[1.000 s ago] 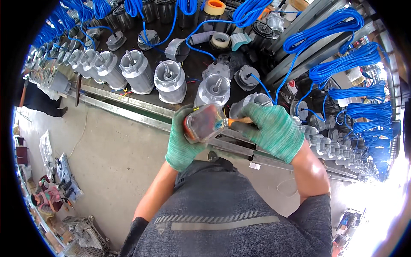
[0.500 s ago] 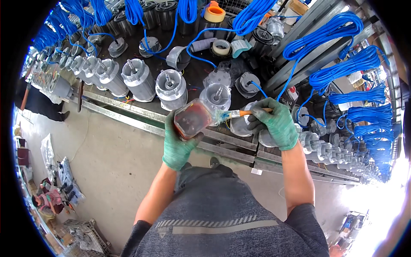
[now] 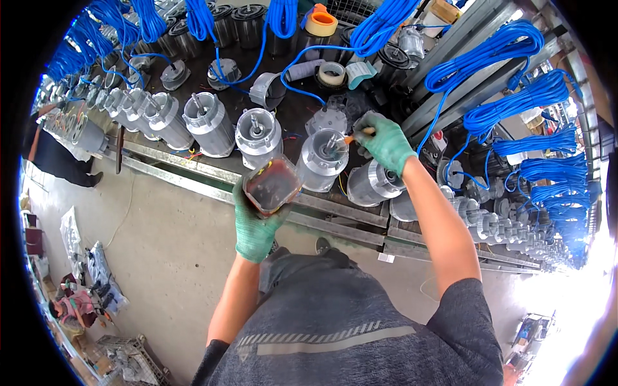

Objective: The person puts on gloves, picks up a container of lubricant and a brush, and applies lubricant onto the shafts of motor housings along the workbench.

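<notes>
My left hand (image 3: 256,225), in a green glove, grips a squarish clear container (image 3: 273,185) with a dark reddish content, held in front of the bench edge. My right hand (image 3: 386,143), gloved alike, is closed on a paintbrush (image 3: 349,139) by its orange handle. The brush's bristles reach into the open top of a silver motor housing (image 3: 320,168), beside its upright shaft; whether they touch the metal I cannot tell. To the left stands another motor housing (image 3: 258,143) with its shaft up. On the right, below my right forearm, a further motor housing (image 3: 372,184) leans tilted.
Motor housings line the bench (image 3: 212,172) both ways. Coiled blue cables (image 3: 486,55) hang above, their ends running down to end covers (image 3: 224,73). Tape rolls (image 3: 331,74) lie behind. A steel post (image 3: 444,77) rises at the right. Another person (image 3: 61,157) stands at the far left.
My right hand has moved up and forward, taking the brush from beside the container into the motor housing. My left hand has drawn the container slightly left and nearer.
</notes>
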`<state>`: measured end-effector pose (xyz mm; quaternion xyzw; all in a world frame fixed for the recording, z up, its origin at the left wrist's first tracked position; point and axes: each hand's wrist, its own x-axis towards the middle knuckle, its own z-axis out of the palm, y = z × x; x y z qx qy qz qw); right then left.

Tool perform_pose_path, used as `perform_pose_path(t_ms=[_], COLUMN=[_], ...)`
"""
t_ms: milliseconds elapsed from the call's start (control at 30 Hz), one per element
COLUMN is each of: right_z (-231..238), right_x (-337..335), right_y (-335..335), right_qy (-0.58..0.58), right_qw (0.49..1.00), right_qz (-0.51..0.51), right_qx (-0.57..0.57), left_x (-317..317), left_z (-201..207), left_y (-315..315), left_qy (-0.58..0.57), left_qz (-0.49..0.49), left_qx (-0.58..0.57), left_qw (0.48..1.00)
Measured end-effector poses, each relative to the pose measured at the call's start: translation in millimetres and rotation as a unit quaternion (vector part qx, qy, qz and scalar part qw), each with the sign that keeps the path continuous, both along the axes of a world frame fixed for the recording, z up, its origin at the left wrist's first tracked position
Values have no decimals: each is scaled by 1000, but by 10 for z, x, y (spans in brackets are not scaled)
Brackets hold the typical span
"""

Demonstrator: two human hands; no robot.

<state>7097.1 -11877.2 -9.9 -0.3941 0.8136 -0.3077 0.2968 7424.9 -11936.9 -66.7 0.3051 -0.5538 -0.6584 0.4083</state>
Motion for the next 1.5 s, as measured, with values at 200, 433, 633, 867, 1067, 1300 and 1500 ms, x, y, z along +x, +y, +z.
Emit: perform_pose_path(t_ms=[200,433,633,867,1067,1300,1500], right_z=[422,564,537,421,378,701,490], right_x=[136,559,927,726,672,872,1165], right_y=[-565,-849,-465,50,381,518,-280], right_qy=[54,276,374,421,431,407,182], right_qw=[982,872,827,841,872,875,964], right_qz=[138,372,393,339,224,153,58], right_qx=[119,156,148,9,-60,-214,-185], left_x=[214,363,523,722,796,821,775], left_z=[-80,-170,-164,-150,-182,-131,52], left_y=[-27,-142,-293,-484,-602,-625,-552], left_qy=[-40,-30,-39,-35,-22,-66,-98], left_qz=[7,6,-15,-44,-72,-56,-34], left_qx=[-19,-33,-52,-48,-49,-48,-58], left_qw=[999,999,998,997,996,995,993])
